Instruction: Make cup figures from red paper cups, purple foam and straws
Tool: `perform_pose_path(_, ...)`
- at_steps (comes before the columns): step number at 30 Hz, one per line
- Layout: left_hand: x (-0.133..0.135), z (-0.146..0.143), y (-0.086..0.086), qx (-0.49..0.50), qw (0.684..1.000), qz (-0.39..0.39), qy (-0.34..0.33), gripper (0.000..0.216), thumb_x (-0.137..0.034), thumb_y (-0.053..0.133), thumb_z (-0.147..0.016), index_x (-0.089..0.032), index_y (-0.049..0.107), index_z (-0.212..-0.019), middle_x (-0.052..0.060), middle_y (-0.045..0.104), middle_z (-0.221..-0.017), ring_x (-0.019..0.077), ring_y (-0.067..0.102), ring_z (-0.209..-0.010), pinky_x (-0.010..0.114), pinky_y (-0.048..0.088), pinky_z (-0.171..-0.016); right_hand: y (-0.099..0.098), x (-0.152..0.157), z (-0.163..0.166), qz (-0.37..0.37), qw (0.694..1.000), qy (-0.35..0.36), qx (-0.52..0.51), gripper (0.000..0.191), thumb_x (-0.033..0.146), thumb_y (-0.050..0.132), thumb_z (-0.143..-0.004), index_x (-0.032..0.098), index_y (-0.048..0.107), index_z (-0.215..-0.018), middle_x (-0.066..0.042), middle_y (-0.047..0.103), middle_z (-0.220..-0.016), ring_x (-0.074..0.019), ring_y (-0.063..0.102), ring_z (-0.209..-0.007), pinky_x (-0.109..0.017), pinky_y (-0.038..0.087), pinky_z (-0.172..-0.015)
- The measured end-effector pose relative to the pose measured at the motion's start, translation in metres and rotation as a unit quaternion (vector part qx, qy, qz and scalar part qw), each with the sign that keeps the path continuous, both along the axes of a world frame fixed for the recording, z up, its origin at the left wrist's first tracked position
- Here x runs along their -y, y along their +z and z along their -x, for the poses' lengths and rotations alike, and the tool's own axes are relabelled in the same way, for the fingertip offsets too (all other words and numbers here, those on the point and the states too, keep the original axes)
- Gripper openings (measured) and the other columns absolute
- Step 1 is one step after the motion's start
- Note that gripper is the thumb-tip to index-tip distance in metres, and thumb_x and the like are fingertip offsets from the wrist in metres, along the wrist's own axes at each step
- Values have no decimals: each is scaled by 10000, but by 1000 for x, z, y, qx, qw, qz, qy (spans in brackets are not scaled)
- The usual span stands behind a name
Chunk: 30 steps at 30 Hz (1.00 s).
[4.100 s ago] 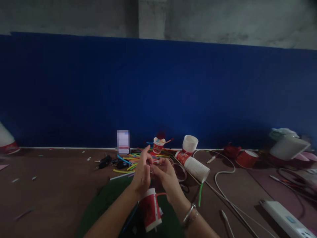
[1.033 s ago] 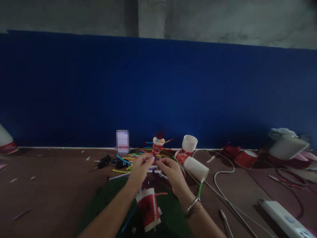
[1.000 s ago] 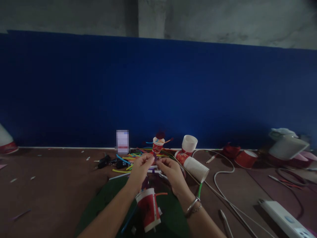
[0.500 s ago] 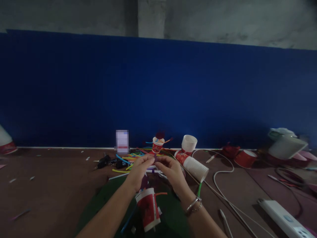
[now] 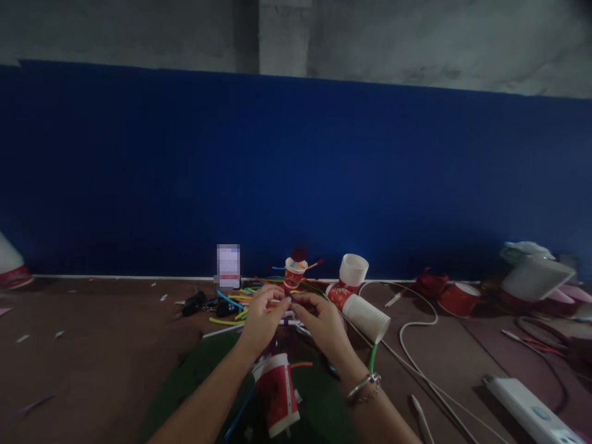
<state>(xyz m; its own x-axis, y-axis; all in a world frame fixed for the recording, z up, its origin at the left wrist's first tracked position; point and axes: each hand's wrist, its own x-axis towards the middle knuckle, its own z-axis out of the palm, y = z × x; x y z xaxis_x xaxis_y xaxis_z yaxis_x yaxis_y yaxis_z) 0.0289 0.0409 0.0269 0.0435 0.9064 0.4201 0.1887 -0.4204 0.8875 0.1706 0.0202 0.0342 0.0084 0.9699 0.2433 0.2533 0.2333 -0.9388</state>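
Workshop-like room, bare concrete wall (image 5: pixel 398 43), blue partition (image 5: pixel 296 166), cluttered brown table (image 5: pixel 115 357), power strip (image 5: pixel 522 401)

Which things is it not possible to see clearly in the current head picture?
Head view, purple piece: mostly hidden between left hand and right hand; full shape unclear.
Head view, upright screen: pixelated, unreadable.
Head view, white-and-red object: cut off by left edge.
Head view, white power strip: cut off by bottom edge.
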Motion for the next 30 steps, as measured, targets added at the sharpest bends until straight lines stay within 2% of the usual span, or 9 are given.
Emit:
perform_pose_path(2, -1, 1, -2, -14, 999, -20, 34, 146, -274, 547, -786, -172, 587, -690, 59, 588, -877, 196, 558, -859, 317, 441, -775, -1, 0, 1, -10, 1000, -14, -20, 382, 342, 619, -742, 149, 613, -1072, -68, 684, -885, -194, 614, -745, -271, 472, -638)
perform_pose_path(3, -1, 1, -3, -24, 998, -30, 49, 146, -280, 538, -797, -175, 586, -707, 59, 592, -880, 198, 556, -872, 326, 437, -791, -2, 1, 1, -17, 999, -25, -24, 391, 344, 611, -749, 148, 604, -1088, -69, 684, -889, -194, 615, -743, -272, 473, -642)
perform_pose_path(6, 0, 2, -4, -51, 993, -69, 75, 139, -286, 535, -811, -181, 589, -736, 60, 602, -894, 202, 552, -898, 342, 431, -825, 0, 4, 3, -22, 999, -40, 3, 249, 365, 565, -786, 143, 661, -847, -43, 666, -713, -174, 581, -632, -260, 440, -582)
perform_pose_path(8, 1, 2, -3, -69, 989, -98, 82, 136, -279, 541, -809, -184, 596, -728, 60, 604, -899, 205, 553, -909, 349, 432, -835, 1, 7, 5, -18, 999, -28, 20, 259, 370, 550, -798, 147, 657, -724, -29, 643, -634, -164, 552, -587, -253, 411, -549)
perform_pose_path(14, 8, -1, 0, -120, 981, -137, 68, 137, -235, 538, -819, -190, 611, -712, 62, 583, -934, 210, 527, -949, 365, 419, -858, -1, 7, 8, -3, 999, -39, 5, 255, 359, 559, -785, 141, 683, -741, -38, 670, -666, -179, 573, -634, -257, 424, -584)
perform_pose_path(20, 14, -2, 2, -119, 979, -150, 68, 154, -226, 522, -834, -190, 610, -713, 62, 570, -942, 210, 513, -959, 364, 413, -860, -4, 3, 6, -15, 999, -28, -20, 255, 354, 570, -776, 134, 695, -748, -52, 689, -696, -184, 588, -656, -259, 440, -601)
perform_pose_path(30, 15, -6, -3, -126, 976, -158, 78, 150, -230, 526, -837, -200, 630, -734, 63, 573, -939, 212, 516, -942, 363, 418, -845, -3, 4, 7, 32, 995, -9, -99, 266, 366, 617, -734, 131, 732, -779, -53, 681, -659, -195, 596, -657, -273, 450, -597)
